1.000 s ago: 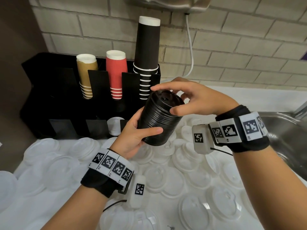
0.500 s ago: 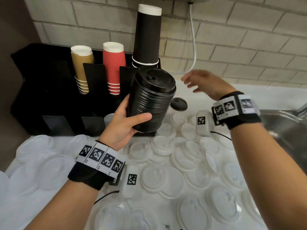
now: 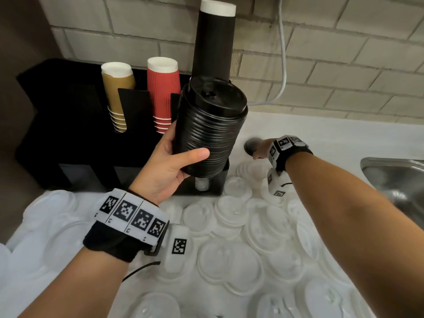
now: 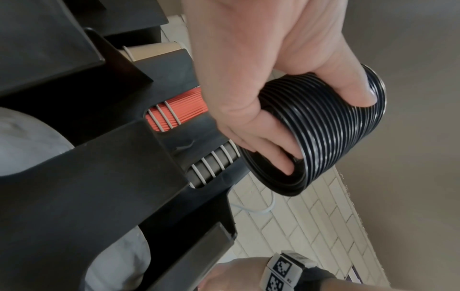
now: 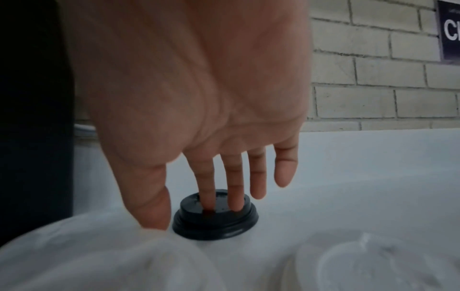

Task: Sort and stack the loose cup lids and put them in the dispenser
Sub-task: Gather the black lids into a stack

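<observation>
A tall stack of black lids [image 3: 208,129] is gripped by my left hand [image 3: 169,161], held up in front of the black dispenser [image 3: 68,125]. In the left wrist view my thumb and fingers curl round the stack [image 4: 323,133], with fingertips inside its open bottom. A single black lid [image 5: 216,222] lies on the white counter to the right of the dispenser. My right hand [image 5: 189,208] is down on it: two straight fingers touch its top and the thumb is at its left side. From the head view this lid [image 3: 250,144] is partly hidden by the right hand [image 3: 260,150].
Several loose white and clear lids [image 3: 229,260] cover the counter in front of me. The dispenser holds gold cups [image 3: 118,88], red cups [image 3: 163,86] and a tall black cup stack [image 3: 214,42]. A steel sink [image 3: 399,180] is at the right. A brick wall stands behind.
My right hand has left the top of the black stack and gone right and down onto the lone black lid. The left hand has raised the stack.
</observation>
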The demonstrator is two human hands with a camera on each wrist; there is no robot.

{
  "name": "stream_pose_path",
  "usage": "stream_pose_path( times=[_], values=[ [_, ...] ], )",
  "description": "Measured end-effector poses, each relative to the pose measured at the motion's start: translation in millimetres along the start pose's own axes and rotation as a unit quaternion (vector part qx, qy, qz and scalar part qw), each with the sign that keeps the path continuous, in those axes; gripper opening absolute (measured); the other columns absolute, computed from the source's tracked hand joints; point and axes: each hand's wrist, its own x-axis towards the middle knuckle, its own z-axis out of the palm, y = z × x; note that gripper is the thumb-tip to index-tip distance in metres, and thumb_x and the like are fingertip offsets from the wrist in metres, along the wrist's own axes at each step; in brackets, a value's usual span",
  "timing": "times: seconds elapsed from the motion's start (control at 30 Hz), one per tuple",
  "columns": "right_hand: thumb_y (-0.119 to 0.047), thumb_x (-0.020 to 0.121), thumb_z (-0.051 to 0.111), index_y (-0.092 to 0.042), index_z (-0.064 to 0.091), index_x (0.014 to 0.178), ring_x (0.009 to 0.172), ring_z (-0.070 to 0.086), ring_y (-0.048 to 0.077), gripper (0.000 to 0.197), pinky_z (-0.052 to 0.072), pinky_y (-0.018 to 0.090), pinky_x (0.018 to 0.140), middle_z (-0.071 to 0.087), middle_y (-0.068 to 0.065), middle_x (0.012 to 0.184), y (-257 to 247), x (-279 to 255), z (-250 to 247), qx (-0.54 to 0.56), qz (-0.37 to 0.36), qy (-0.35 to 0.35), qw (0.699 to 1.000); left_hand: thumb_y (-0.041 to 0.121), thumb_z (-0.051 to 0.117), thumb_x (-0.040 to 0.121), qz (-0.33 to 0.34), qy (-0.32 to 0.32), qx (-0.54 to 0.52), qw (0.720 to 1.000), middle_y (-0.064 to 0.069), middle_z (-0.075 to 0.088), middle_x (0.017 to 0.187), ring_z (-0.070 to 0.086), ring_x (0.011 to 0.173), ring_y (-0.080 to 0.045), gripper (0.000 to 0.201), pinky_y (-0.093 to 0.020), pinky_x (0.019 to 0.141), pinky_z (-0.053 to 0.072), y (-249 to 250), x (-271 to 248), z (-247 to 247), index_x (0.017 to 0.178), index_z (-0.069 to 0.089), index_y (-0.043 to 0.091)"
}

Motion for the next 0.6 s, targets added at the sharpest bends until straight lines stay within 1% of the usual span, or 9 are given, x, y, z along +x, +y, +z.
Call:
stream_pose_path(
  times=[0.1,0.17,0.23,0.33,0.37,0.43,0.5,0.57,0.6],
  values=[
    [-0.052,0.086,0.056,-0.007,0.056,0.123,0.109,0.053,0.030,0.058,0.043,0.038,0.096,0.058,0.012,0.121,4,7,8,-0.032,0.010,0.023,0.999,0.032,0.095,0.045,0.001,0.004,0.002,1.000,0.004,0.073,0.109,0.068,0.106,-0.016,0.083,-0.027,0.077,0.057,0,-1,-1,0.118,0.057,0.024],
    [-0.063,0.084,0.054,-0.010,0.056,0.117,0.107,0.048,0.029,0.062,0.037,0.039,0.089,0.049,0.011,0.125,5,9,9,-0.046,0.039,0.036,0.998,0.032,0.095,0.044,0.000,0.010,0.002,1.000,0.004,0.073,0.108,0.068,0.105,-0.016,0.083,-0.027,0.076,0.057,-1,-1,0,0.117,0.057,0.025],
    [-0.067,0.082,0.053,-0.012,0.057,0.114,0.107,0.052,0.031,0.064,0.040,0.040,0.087,0.047,0.011,0.124,5,11,10,-0.048,0.041,0.034,0.997,0.032,0.096,0.043,-0.003,0.012,0.002,1.000,0.004,0.073,0.108,0.068,0.105,-0.016,0.085,-0.027,0.076,0.057,-2,-2,0,0.117,0.057,0.024],
    [-0.049,0.090,0.056,0.000,0.063,0.113,0.089,0.062,0.028,0.055,0.047,0.034,0.075,0.063,0.012,0.099,7,19,16,-0.043,-0.009,0.025,0.999,0.028,0.096,0.043,-0.009,0.017,-0.002,1.000,0.003,0.073,0.109,0.068,0.105,-0.016,0.086,-0.028,0.075,0.057,-2,-2,-1,0.119,0.057,0.023],
    [-0.041,0.091,0.057,0.001,0.062,0.115,0.089,0.063,0.029,0.048,0.047,0.033,0.074,0.065,0.014,0.099,9,20,18,-0.035,-0.019,0.032,0.999,0.022,0.095,0.047,-0.010,0.022,-0.002,1.000,0.003,0.073,0.109,0.068,0.105,-0.017,0.083,-0.028,0.075,0.057,-3,-2,-2,0.120,0.056,0.023],
    [-0.037,0.090,0.059,-0.002,0.051,0.122,0.100,0.061,0.034,0.048,0.045,0.033,0.078,0.061,0.017,0.113,10,18,20,0.022,-0.008,0.054,0.998,0.006,0.085,0.059,-0.006,0.033,0.003,0.999,0.004,0.073,0.107,0.069,0.104,-0.015,0.071,-0.028,0.075,0.057,-4,-2,-5,0.121,0.055,0.023],
    [-0.042,0.089,0.057,-0.010,0.040,0.124,0.101,0.056,0.036,0.049,0.045,0.040,0.086,0.052,0.019,0.117,9,11,18,0.123,0.016,0.079,0.989,0.002,0.081,0.062,-0.004,0.039,0.006,0.999,0.005,0.073,0.106,0.069,0.103,-0.015,0.069,-0.027,0.074,0.057,-5,-3,-6,0.122,0.054,0.023],
    [-0.047,0.091,0.050,-0.014,0.038,0.123,0.104,0.052,0.038,0.047,0.041,0.043,0.088,0.046,0.020,0.121,12,1,11,0.231,0.040,0.121,0.964,0.000,0.081,0.061,-0.006,0.040,0.006,0.999,0.005,0.073,0.107,0.069,0.103,-0.015,0.071,-0.027,0.074,0.057,-5,-3,-5,0.122,0.054,0.023],
    [-0.050,0.092,0.047,-0.016,0.038,0.124,0.106,0.051,0.038,0.048,0.040,0.044,0.090,0.046,0.021,0.122,14,-8,6,0.293,0.044,0.142,0.944,0.002,0.082,0.061,-0.006,0.039,0.006,0.999,0.004,0.073,0.108,0.069,0.104,-0.016,0.071,-0.027,0.074,0.057,-5,-4,-5,0.122,0.054,0.023]
  ],
)
